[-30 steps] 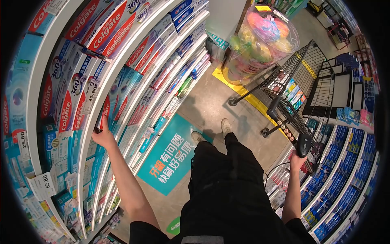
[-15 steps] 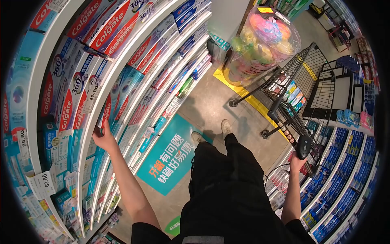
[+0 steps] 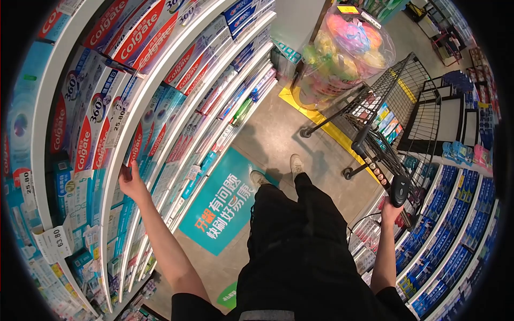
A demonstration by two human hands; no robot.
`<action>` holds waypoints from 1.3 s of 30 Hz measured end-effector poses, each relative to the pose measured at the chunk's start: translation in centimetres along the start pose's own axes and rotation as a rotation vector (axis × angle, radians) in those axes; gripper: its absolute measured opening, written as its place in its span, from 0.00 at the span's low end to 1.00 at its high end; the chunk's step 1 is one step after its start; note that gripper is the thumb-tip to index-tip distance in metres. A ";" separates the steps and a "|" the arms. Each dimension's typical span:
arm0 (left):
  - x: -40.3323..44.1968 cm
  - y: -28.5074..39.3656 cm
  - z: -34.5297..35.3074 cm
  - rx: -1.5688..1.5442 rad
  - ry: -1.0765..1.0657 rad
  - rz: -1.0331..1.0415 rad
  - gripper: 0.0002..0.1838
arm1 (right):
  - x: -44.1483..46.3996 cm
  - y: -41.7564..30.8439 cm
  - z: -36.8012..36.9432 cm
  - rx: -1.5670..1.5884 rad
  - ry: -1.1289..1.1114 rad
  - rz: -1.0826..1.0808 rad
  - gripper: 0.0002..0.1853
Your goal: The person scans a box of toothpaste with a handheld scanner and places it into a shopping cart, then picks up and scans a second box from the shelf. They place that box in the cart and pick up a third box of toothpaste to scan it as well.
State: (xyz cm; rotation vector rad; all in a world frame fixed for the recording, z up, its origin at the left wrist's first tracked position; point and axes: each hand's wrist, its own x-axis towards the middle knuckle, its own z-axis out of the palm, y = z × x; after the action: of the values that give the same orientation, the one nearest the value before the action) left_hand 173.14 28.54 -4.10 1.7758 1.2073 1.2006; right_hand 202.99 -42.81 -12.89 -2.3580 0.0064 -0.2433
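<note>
My left hand (image 3: 134,184) reaches to the white shelf edge (image 3: 111,200) on the left, thumb raised and apart from the fingers, whose tips are partly hidden. Right by it stand red and teal Colgate toothpaste boxes (image 3: 136,143), with white and teal boxes below. Down at the right, my right hand (image 3: 391,213) is closed around what looks like a black handheld scanner (image 3: 400,190), its rounded head showing above the fist. A dark cord (image 3: 360,223) loops beside this hand. Directly behind the scanner is the handle end of a black wire shopping cart (image 3: 415,99).
A clear bin (image 3: 321,80) of colourful puffs stands ahead, beyond the cart, near yellow floor tape (image 3: 300,107). Shelves of blue boxes (image 3: 455,224) curve along the right. A teal floor sign (image 3: 217,206) lies left of my feet. Price tags (image 3: 55,243) jut from the left shelves.
My left hand has shifted slightly left and down along the shelf edge. The right hand keeps its hold, and the whole view has moved only a little.
</note>
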 end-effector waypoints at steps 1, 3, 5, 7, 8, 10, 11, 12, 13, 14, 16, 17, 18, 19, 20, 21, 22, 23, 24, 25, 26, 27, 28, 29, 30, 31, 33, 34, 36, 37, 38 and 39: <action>-0.1 0.2 0.2 -0.019 0.010 -0.002 0.21 | -0.1 0.3 0.0 -0.003 -0.001 0.014 0.11; -0.2 0.6 0.5 -0.056 0.034 -0.003 0.18 | -0.1 0.0 -0.1 0.000 -0.003 0.030 0.12; 0.0 -0.2 0.1 -0.067 0.043 -0.016 0.15 | -0.1 -2.2 0.0 0.011 -0.004 0.036 0.12; 0.0 0.0 0.2 -0.075 0.060 -0.016 0.12 | -0.1 -2.8 0.2 0.011 0.019 0.004 0.13; -0.1 0.2 0.4 -0.077 0.071 -0.010 0.11 | -0.1 -2.9 0.2 0.011 0.030 -0.013 0.13; -0.2 0.3 0.5 -0.082 0.079 -0.008 0.10 | -0.1 -2.7 0.3 0.024 0.039 -0.021 0.13; -0.2 -0.1 0.3 -0.085 0.075 -0.011 0.11 | -0.1 -2.5 0.3 0.031 0.045 -0.024 0.14; -0.1 -0.5 0.2 -0.087 0.071 -0.015 0.12 | -0.1 -2.0 0.3 0.021 0.034 -0.009 0.13; -0.1 -1.0 0.1 -0.077 0.059 -0.006 0.14 | -0.1 -1.4 0.2 0.010 0.023 0.005 0.13; -0.1 -1.4 -0.1 -0.066 0.047 0.003 0.16 | -0.2 -0.8 0.1 -0.001 0.011 0.020 0.13; 0.1 -1.6 -0.4 -0.014 0.035 0.009 0.19 | -0.3 -0.8 0.0 -0.001 0.005 0.053 0.13; 0.1 -1.7 -0.5 0.024 0.035 0.004 0.19 | -0.2 -0.9 0.0 -0.001 0.001 0.068 0.13; 0.1 -1.6 -0.5 0.062 0.034 0.000 0.19 | -0.2 -0.8 0.0 0.001 0.004 0.060 0.13; 0.1 -1.6 -0.5 0.073 0.036 -0.002 0.19 | -0.2 -0.7 0.1 0.003 0.008 0.053 0.13; 0.1 -1.6 -0.5 0.085 0.037 -0.005 0.19 | -0.2 -0.6 0.0 0.004 0.012 0.046 0.13; 0.1 -1.5 -0.4 0.096 0.038 -0.007 0.19 | -0.2 -1.0 0.1 0.011 0.012 0.036 0.13; 0.0 -1.6 -0.4 0.084 0.045 -0.015 0.19 | -0.2 -1.6 0.2 0.018 0.013 0.027 0.13; -0.1 -1.8 -0.3 0.073 0.051 -0.022 0.19 | -0.2 -2.1 0.1 0.024 0.013 0.018 0.13; -0.1 -1.8 -0.3 0.062 0.058 -0.029 0.19 | -0.1 -2.3 0.0 0.015 -0.011 0.053 0.13; -0.1 -1.7 -0.2 0.046 0.046 -0.025 0.19 | -0.1 -2.3 -0.2 0.006 -0.035 0.089 0.13; -0.2 -1.8 -0.1 0.029 0.034 -0.022 0.19 | -0.1 -2.3 -0.4 -0.003 -0.059 0.124 0.13; -0.2 -1.7 -0.1 0.012 0.023 -0.018 0.19 | -0.2 -2.2 -0.5 -0.005 -0.058 0.131 0.13; -0.1 -1.6 -0.1 0.018 0.022 -0.018 0.18 | -0.2 -2.1 -0.4 -0.004 -0.058 0.137 0.12; -0.1 -1.5 -0.1 0.024 0.021 -0.018 0.17 | -0.2 -1.9 -0.4 -0.003 -0.059 0.145 0.12; 0.0 -1.5 0.0 0.028 0.020 -0.018 0.17 | -0.2 -1.6 -0.5 -0.012 -0.059 0.153 0.12; 0.1 -1.7 0.0 0.020 0.026 -0.004 0.16 | -0.1 -1.3 -0.5 -0.020 -0.058 0.161 0.12; 0.2 -2.2 0.1 0.006 0.034 0.026 0.15 | 0.0 -1.2 -0.4 -0.033 -0.062 0.179 0.12; 0.4 -2.3 0.0 0.003 0.034 0.029 0.14 | -0.1 -1.3 -0.2 -0.024 -0.061 0.184 0.12; 0.5 -2.5 0.0 -0.006 0.031 0.028 0.12 | -0.1 -1.7 -0.4 -0.015 -0.058 0.194 0.12; 0.6 -2.6 -0.1 0.022 -0.004 0.036 0.11 | -0.1 -1.0 -0.4 0.000 -0.043 0.180 0.12; 0.8 -2.7 -0.5 0.049 -0.039 0.043 0.11 | 0.0 -0.8 -0.6 -0.016 -0.052 0.171 0.12; 1.0 -2.7 -0.7 0.076 -0.074 0.052 0.10 | 0.0 -1.1 -0.6 -0.032 -0.060 0.164 0.13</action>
State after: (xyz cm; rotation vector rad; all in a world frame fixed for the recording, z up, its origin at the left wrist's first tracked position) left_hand 171.75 30.42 -5.88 1.9009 1.1843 1.1212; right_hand 202.77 -42.42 -11.66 -2.3799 0.1746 -0.0931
